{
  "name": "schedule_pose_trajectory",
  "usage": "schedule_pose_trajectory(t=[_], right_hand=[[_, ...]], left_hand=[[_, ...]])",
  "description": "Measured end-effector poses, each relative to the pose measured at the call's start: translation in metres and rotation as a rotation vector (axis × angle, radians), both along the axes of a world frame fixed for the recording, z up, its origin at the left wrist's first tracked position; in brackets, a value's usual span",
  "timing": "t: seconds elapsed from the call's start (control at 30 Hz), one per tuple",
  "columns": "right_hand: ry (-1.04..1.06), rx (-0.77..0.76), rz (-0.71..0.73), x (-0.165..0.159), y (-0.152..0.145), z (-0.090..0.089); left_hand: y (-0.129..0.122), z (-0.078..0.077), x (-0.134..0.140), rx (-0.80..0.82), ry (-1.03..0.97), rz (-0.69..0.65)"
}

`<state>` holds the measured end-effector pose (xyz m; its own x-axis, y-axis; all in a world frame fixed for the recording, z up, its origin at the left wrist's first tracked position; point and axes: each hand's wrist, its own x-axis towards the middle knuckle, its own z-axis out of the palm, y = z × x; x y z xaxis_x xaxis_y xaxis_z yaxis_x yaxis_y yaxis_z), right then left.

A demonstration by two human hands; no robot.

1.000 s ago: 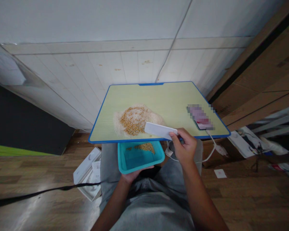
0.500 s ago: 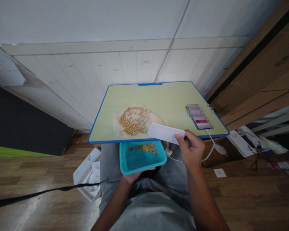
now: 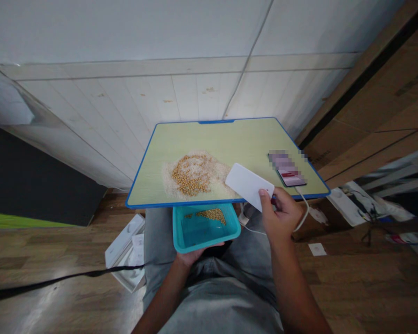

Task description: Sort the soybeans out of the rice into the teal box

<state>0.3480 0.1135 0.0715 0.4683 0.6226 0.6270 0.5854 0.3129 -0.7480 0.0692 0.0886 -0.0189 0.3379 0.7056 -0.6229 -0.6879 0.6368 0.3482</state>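
My right hand [image 3: 281,214] pinches a flat white card-like piece [image 3: 249,184] between thumb and fingers. Its far end is at the right side of a heap of yellow soybeans [image 3: 188,178] mixed with pale, rice-like grains [image 3: 223,174] on the tabletop. Whether the piece touches the surface I cannot tell. My left hand [image 3: 191,255] grips a teal plastic container [image 3: 205,243] from below, just under the table's front edge; most of those fingers are hidden beneath it. Some soybeans [image 3: 212,215] lie inside the container, toward its far right.
The small table [image 3: 237,137] has a pale green top and blue rim. A phone [image 3: 288,171] with a white cable [image 3: 304,204] lies at its right. An open white box [image 3: 128,253] sits on the floor at left, and cardboard [image 3: 379,125] stands at right.
My right hand has moved slightly right, and the white piece has turned so more of its broad face shows, its far end higher and farther right. The left hand and container stay put.
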Motion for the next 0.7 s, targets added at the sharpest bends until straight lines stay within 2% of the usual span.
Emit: schedule_pose_trajectory(t=[0.17,0.4,0.7], right_hand=[[-0.038,-0.015,0.039,-0.002,0.002,0.008],[-0.012,-0.023,0.084,0.008,0.005,-0.002],[-0.028,-0.059,0.184,0.003,0.004,-0.002]], left_hand=[[-0.001,-0.002,-0.001,0.030,-0.018,0.005],[0.000,-0.001,-0.001,0.041,-0.017,-0.016],[0.000,-0.005,-0.002,0.036,-0.033,0.009]])
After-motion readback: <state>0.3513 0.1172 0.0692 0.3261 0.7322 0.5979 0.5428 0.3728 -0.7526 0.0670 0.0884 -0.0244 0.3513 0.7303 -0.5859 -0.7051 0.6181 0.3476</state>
